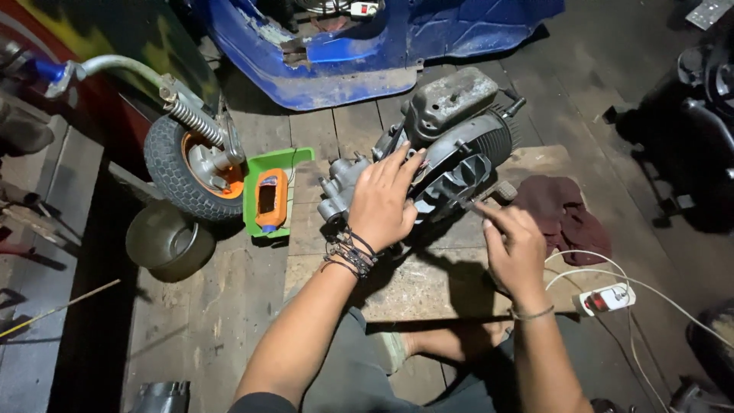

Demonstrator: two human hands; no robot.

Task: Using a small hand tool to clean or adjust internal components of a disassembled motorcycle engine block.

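Left hand [382, 200] flat on engine [447, 145]; right hand [514, 243] fingers pinching small tool; green tray [294, 162] holds orange device [271, 199].

Left hand [382, 203] rests flat on the grey engine [451, 145]; right hand [514, 248] pinches a thin tool beside it

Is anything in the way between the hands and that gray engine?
Nothing visible is. The left hand already rests flat on the engine, and the right hand points a finger at its dark cover with open space between. The dark red rag lies off to the side.
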